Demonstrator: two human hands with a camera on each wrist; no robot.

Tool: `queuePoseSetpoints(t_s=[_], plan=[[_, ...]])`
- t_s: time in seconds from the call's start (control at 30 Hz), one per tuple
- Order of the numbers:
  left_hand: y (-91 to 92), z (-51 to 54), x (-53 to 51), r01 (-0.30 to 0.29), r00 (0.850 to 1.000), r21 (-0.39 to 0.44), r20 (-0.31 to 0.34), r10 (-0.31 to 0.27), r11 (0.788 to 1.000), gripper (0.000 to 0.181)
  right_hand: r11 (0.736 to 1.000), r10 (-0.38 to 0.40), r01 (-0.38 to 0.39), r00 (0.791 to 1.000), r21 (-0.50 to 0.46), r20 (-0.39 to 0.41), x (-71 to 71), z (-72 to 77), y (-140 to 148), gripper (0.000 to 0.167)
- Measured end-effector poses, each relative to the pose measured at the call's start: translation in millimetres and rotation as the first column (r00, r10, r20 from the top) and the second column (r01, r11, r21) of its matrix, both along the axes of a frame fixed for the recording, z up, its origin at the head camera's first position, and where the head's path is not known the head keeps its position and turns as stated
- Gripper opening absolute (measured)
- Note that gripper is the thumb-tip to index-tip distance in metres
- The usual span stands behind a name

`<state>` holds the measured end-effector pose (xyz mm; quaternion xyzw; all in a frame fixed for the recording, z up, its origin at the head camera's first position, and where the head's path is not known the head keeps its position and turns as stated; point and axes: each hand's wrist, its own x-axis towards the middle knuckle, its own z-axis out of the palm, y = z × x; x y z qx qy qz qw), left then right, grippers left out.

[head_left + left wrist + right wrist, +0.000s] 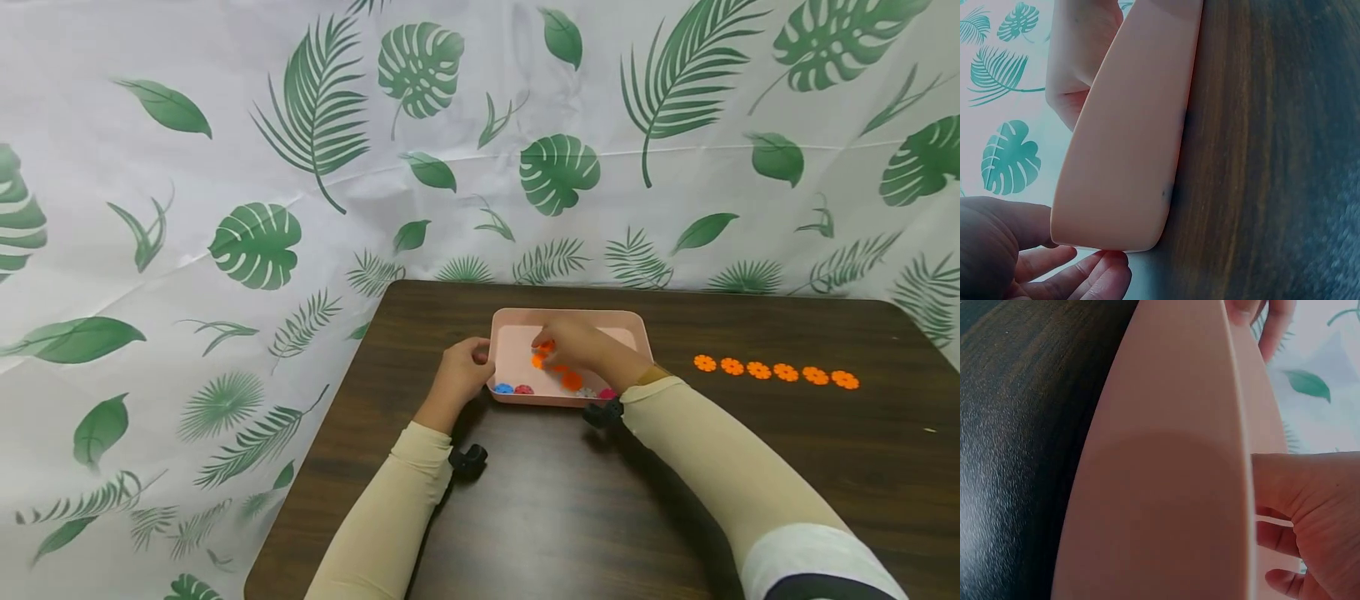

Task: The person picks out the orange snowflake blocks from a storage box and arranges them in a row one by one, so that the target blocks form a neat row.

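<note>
A pink tray with low walls sits on the table. At its left end is my left hand, which pinches the wall, the thumb at the rim and the fingers against the outside. My right hand reaches down into the tray over several orange flower-shaped discs. Its fingers are bent at these discs; whether they hold one cannot be told, and the tray wall hides the fingertips in the right wrist view. Along the tray's near side lie a blue disc, a red disc and a magenta disc.
To the right of the tray, a straight row of several orange flower-shaped discs lies on the dark wooden table. Behind the table hangs a white cloth with green leaves. Black wrist cameras sit under both forearms.
</note>
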<state>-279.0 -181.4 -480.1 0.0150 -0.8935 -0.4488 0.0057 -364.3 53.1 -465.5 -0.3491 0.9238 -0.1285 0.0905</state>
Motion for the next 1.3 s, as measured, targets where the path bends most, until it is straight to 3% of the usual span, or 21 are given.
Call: queuePoseSetpoints(t_s=[0.87,1.03,1.17,1.3], plan=[[-2.4,4.9,-3.5,0.002,1.0,-0.041,-0.03,-0.003,0.999,0.041,0.997,0.081,-0.081,0.996,0.011,-0.038,4.2,5.4,-6.5,0.022],[-2.3,4.2,-3.1,0.005,1.0,-0.036,-0.023,-0.006,0.999,0.041,0.999,0.043,-0.042,0.999,0.028,-0.021,2.8,1.4,-7.3,0.027],[-2.7,2.8,-2.8,0.008,1.0,-0.036,-0.018,-0.009,0.999,0.042,1.0,-0.021,0.021,0.999,-0.009,0.024,3.5,2.5,-6.4,0.034],[-4.8,1.7,-4.0,0.011,1.0,-0.027,-0.024,-0.012,1.0,0.042,0.997,-0.035,0.036,0.999,-0.061,0.015,2.5,9.9,-0.9,0.033]])
